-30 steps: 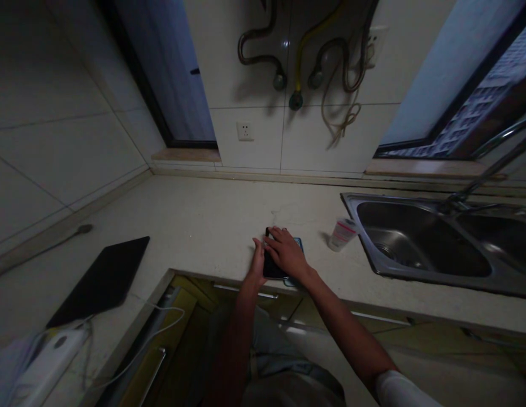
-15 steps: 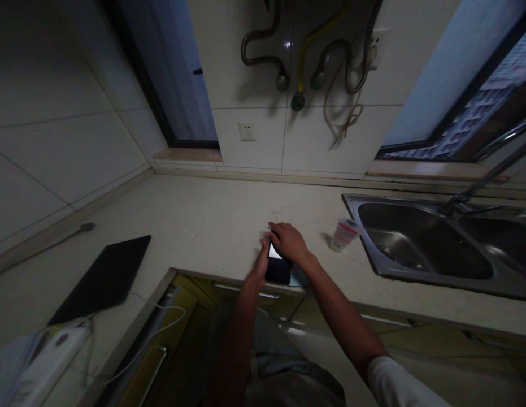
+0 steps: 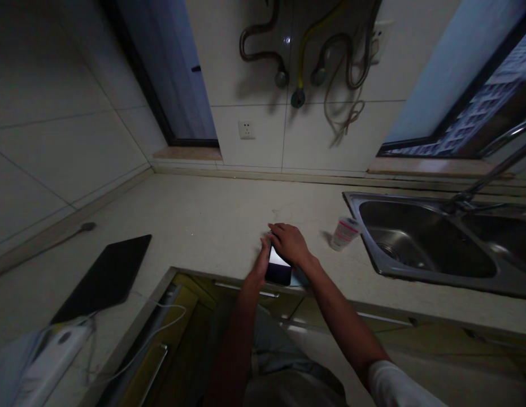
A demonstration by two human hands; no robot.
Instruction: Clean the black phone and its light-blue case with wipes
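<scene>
A dark phone [image 3: 278, 270] with a lit screen rests at the front edge of the pale counter [image 3: 212, 220]. My left hand [image 3: 260, 262] grips its left side, fingers closed on it. My right hand [image 3: 289, 244] lies over the phone's far end, fingers curled down on it. Under the phone a bluish flat thing shows at its right edge.
A small white cup [image 3: 343, 233] with pink print stands right of my hands, beside the steel sink [image 3: 419, 244] and its tap. A black tablet [image 3: 104, 277] lies at the left, with a white device [image 3: 51, 362] and cable near the left corner. Hoses hang on the tiled wall.
The phone's screen went from dark to lit. My right hand slid from covering the phone to its far end. My left hand stays on the left side.
</scene>
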